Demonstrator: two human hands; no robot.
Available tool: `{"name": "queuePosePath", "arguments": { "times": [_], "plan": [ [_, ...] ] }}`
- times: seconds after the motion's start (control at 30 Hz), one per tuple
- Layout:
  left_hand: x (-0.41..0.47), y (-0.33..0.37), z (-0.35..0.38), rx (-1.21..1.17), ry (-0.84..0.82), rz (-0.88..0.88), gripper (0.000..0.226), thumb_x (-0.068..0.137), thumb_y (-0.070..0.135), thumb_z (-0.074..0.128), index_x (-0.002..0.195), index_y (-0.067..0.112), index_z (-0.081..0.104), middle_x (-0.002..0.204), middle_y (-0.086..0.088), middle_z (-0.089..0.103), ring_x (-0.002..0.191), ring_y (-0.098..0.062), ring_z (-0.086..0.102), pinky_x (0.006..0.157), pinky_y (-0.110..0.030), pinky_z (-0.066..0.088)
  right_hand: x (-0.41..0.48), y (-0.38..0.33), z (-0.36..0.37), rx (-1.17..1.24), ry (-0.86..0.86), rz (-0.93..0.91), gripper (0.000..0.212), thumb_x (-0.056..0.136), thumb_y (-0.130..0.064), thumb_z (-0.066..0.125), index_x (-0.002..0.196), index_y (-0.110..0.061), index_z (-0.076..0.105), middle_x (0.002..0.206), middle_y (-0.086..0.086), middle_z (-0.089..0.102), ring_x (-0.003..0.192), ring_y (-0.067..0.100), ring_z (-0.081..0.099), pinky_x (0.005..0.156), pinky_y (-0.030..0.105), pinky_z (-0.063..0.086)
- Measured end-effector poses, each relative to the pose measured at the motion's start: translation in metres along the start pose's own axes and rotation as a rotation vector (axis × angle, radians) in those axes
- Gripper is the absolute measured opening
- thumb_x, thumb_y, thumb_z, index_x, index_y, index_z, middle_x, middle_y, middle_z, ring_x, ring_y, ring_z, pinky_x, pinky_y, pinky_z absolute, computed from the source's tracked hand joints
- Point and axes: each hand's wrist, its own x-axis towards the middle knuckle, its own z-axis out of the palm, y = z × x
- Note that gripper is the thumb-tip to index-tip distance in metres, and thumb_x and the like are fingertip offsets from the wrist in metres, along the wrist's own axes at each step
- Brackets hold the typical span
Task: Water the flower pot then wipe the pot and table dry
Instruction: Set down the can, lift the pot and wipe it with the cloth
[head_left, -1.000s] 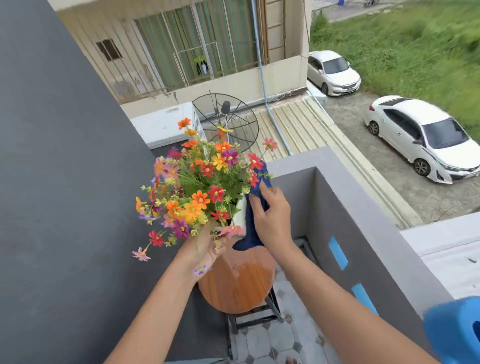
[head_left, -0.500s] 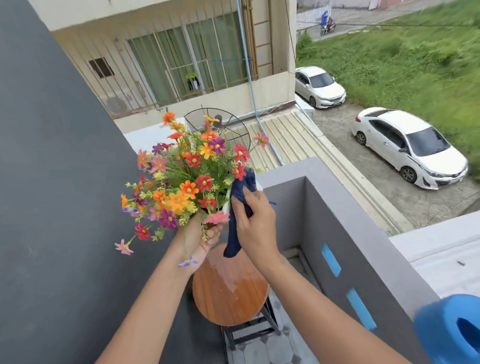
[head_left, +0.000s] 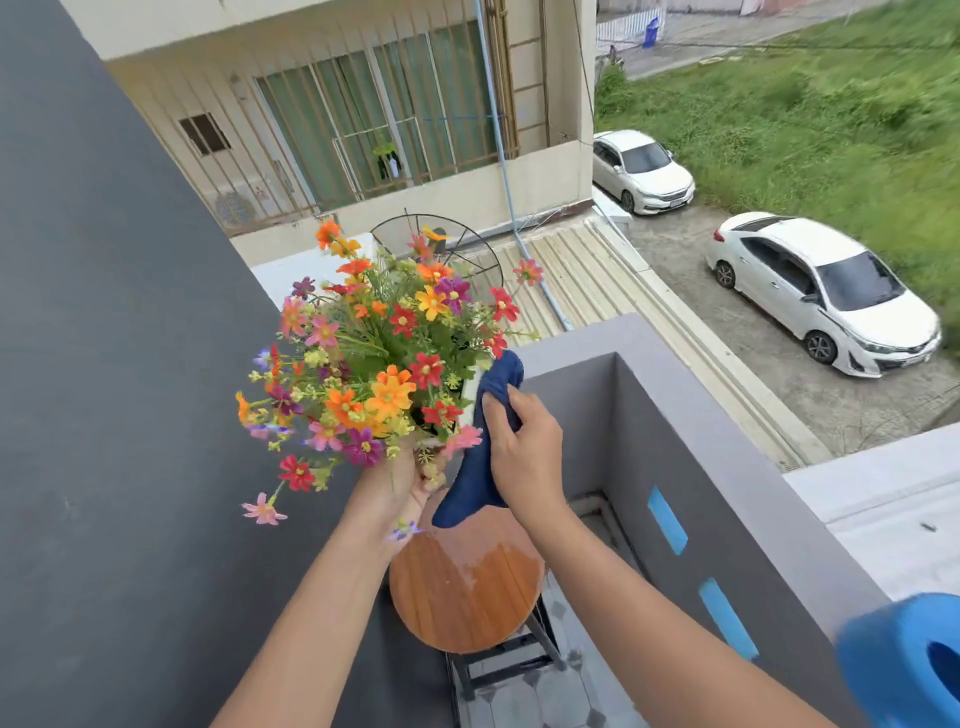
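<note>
The flower pot (head_left: 470, 392) is held up in the air above the table (head_left: 465, 587), apart from it, most likely so that its sides can be reached with the cloth. Only a pale strip of its wall shows between the flowers (head_left: 384, 358) and the cloth; the rest is hidden.

The left hand (head_left: 410, 480) grips from below, its fingers curled up around the base among the lowest blooms; how tightly they close cannot be told through the foliage.

The right hand (head_left: 524, 457) presses a dark blue cloth (head_left: 480, 462) against the pot's right wall. Its fingers lie close together, flat over the cloth, with the thumb on the near side. The cloth runs from above the fingertips, at the rim, to a loose tail hanging below the palm, just over the table.

A wet sheen lies on the table directly under the right wrist, so drying the table appears not yet done.

Count: one pot, one cloth, one round wooden table, two hands. One blue plastic object (head_left: 906, 660) sits at the lower right, well away from both hands, its nature unclear.
</note>
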Motion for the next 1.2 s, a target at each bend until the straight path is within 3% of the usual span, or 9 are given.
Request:
{"name": "queuePosePath", "arguments": {
  "times": [0.07, 0.2, 0.27, 0.47, 0.57, 0.8, 1.0, 1.1, 1.2],
  "plan": [
    [0.002, -0.004, 0.001, 0.026, 0.002, -0.027, 0.030, 0.101, 0.023, 0.043, 0.076, 0.012, 0.057, 0.067, -0.007, 0.050, 0.046, -0.013, 0.051, 0.062, -0.026, 0.055, 0.005, -0.021, 0.004, 0.065, 0.024, -0.064, 0.039, 0.095, -0.010, 0.059, 0.062, -0.026, 0.048, 0.066, -0.003, 0.044, 0.059, 0.004, 0.044, 0.057, 0.015, 0.032],
    [-0.009, 0.004, 0.008, -0.003, -0.074, 0.008, 0.033, 0.101, 0.021, 0.042, 0.075, 0.009, 0.057, 0.050, -0.003, 0.052, 0.034, -0.008, 0.045, 0.038, -0.019, 0.034, 0.023, -0.032, 0.005, 0.010, 0.033, -0.148, 0.034, 0.095, -0.011, 0.059, 0.066, -0.027, 0.051, 0.067, -0.006, 0.045, 0.062, 0.004, 0.046, 0.058, 0.014, 0.032],
    [-0.011, 0.004, 0.004, 0.009, -0.067, 0.012, 0.029, 0.100, 0.015, 0.042, 0.077, 0.009, 0.057, 0.052, -0.003, 0.053, 0.034, -0.006, 0.041, 0.039, -0.015, 0.027, 0.039, -0.025, 0.002, -0.053, 0.078, -0.132, 0.038, 0.096, -0.014, 0.057, 0.064, -0.029, 0.044, 0.067, -0.004, 0.043, 0.061, 0.005, 0.043, 0.057, 0.016, 0.030],
    [-0.023, 0.010, -0.004, -0.045, -0.121, 0.057, 0.020, 0.101, 0.005, 0.038, 0.094, 0.002, 0.056, 0.059, -0.009, 0.054, 0.034, -0.006, 0.039, 0.034, -0.017, 0.033, 0.058, 0.029, -0.009, -0.148, 0.165, 0.139, 0.021, 0.098, -0.027, 0.050, 0.080, -0.019, 0.052, 0.083, 0.010, 0.057, 0.072, 0.018, 0.049, 0.067, 0.029, 0.033],
    [-0.015, 0.007, -0.008, -0.088, -0.126, 0.071, 0.020, 0.103, 0.007, 0.030, 0.103, 0.004, 0.050, 0.069, -0.012, 0.054, 0.032, -0.007, 0.041, 0.033, -0.018, 0.035, 0.042, 0.039, -0.006, -0.119, 0.147, 0.177, 0.020, 0.100, -0.024, 0.051, 0.080, -0.021, 0.050, 0.083, 0.010, 0.055, 0.066, 0.011, 0.046, 0.059, 0.017, 0.032],
    [0.006, -0.006, -0.009, 0.061, 0.018, 0.082, 0.020, 0.105, 0.009, 0.028, 0.102, 0.008, 0.048, 0.094, -0.015, 0.048, 0.041, -0.006, 0.056, 0.036, -0.014, 0.035, 0.025, 0.000, 0.004, -0.081, 0.124, -0.057, 0.046, 0.093, -0.005, 0.058, 0.061, -0.027, 0.033, 0.065, -0.004, 0.036, 0.057, 0.008, 0.034, 0.055, 0.023, 0.027],
    [-0.007, -0.002, 0.000, 0.155, -0.064, 0.045, 0.032, 0.102, 0.008, 0.031, 0.079, 0.009, 0.053, 0.065, -0.004, 0.052, 0.032, -0.004, 0.038, 0.035, -0.016, 0.028, 0.046, -0.035, -0.005, 0.033, 0.133, -0.097, 0.037, 0.094, -0.004, 0.056, 0.067, -0.029, 0.055, 0.066, -0.005, 0.048, 0.057, 0.004, 0.044, 0.055, 0.012, 0.032],
    [-0.016, 0.002, -0.001, 0.113, -0.107, 0.047, 0.034, 0.105, 0.013, 0.032, 0.082, 0.005, 0.056, 0.058, -0.007, 0.059, 0.031, -0.004, 0.039, 0.033, -0.015, 0.029, 0.067, -0.020, -0.009, -0.015, 0.202, -0.028, 0.024, 0.092, -0.010, 0.056, 0.068, -0.012, 0.057, 0.073, 0.012, 0.056, 0.065, 0.014, 0.046, 0.062, 0.029, 0.038],
    [-0.016, 0.008, -0.002, 0.095, -0.130, 0.074, 0.031, 0.104, 0.009, 0.032, 0.084, 0.005, 0.055, 0.053, -0.006, 0.058, 0.030, -0.006, 0.042, 0.032, -0.016, 0.032, 0.073, 0.002, -0.015, -0.102, 0.200, 0.140, 0.027, 0.097, -0.020, 0.055, 0.071, -0.012, 0.059, 0.072, 0.002, 0.057, 0.067, 0.017, 0.050, 0.062, 0.033, 0.039]
  ]
}}
